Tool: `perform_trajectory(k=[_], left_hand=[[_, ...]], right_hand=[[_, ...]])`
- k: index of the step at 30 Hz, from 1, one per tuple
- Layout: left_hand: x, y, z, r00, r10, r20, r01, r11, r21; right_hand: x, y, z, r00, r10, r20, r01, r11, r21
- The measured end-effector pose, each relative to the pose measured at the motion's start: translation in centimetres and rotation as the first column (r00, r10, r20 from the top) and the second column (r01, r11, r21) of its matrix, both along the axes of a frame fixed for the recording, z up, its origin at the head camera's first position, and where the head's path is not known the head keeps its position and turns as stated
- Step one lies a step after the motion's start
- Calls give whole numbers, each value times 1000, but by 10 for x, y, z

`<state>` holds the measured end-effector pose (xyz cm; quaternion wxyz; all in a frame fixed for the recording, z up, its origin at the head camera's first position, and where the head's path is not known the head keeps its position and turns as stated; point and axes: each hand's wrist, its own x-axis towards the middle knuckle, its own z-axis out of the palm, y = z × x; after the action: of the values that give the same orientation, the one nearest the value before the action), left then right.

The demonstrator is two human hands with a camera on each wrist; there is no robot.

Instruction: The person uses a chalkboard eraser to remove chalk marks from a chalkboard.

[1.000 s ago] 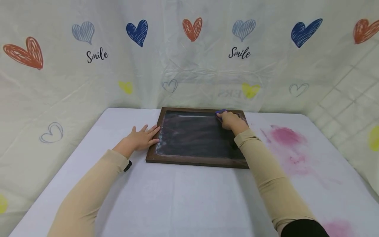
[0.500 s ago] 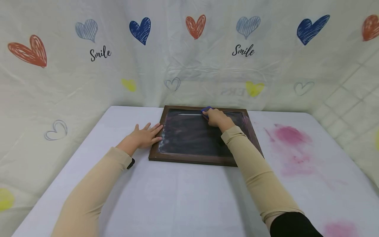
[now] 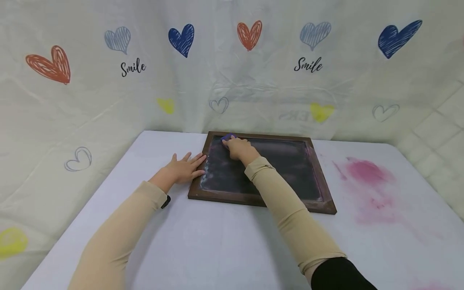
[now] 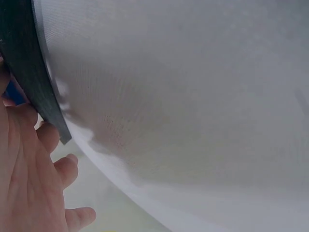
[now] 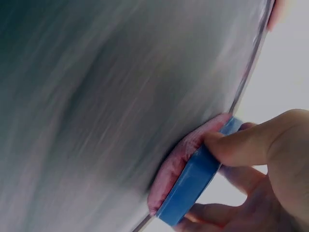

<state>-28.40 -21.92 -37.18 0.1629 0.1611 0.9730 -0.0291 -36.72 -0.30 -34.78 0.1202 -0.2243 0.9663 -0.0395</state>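
Observation:
A framed chalkboard (image 3: pixel 286 161) lies on the table, its dark face smeared with pale chalk haze and a whitish left edge. My left hand (image 3: pixel 180 170) rests with spread fingers against the left side of its wooden frame (image 4: pixel 36 72). Near the board's top left corner, my right hand (image 3: pixel 240 150) holds a chalkboard eraser (image 3: pixel 227 137). Up close in the right wrist view, the eraser has a blue back (image 5: pixel 193 181) and a pink, chalk-dusted pad (image 5: pixel 176 169) against the board. The thumb and fingers of the right hand (image 5: pixel 260 169) pinch its blue body.
White cloth covers the table (image 3: pixel 203 241). Pink powder stains (image 3: pixel 369 173) mark it right of the board. Behind stands a pale curtain (image 3: pixel 279 80) printed with hearts and the word Smile.
My right hand has slid the eraser leftward along the board's top edge, from near the right corner to the left one. The left hand stays against the frame. The view has shifted slightly.

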Motion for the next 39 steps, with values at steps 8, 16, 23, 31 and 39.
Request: perform_trajectory(k=[8, 16, 23, 31, 39], left_hand=[[-2, -1, -5, 1000, -6, -11, 6, 1000, -5], [-3, 3, -6, 1000, 4, -8, -4, 1000, 19], [0, 2, -4, 1000, 22, 4, -22, 1000, -3], [1, 0, 1, 1000, 18, 6, -18, 1000, -7], [1, 2, -3, 1000, 21, 5, -21, 1000, -4]], right_hand=[[16, -18, 2, 990, 129, 58, -126, 991, -52], [6, 6, 2, 995, 77, 62, -72, 994, -81], [-12, 63, -3, 996, -28, 85, 39, 991, -127], [-21, 127, -1, 997, -28, 78, 39, 989, -144], [-21, 170, -1, 996, -25, 90, 37, 989, -141]])
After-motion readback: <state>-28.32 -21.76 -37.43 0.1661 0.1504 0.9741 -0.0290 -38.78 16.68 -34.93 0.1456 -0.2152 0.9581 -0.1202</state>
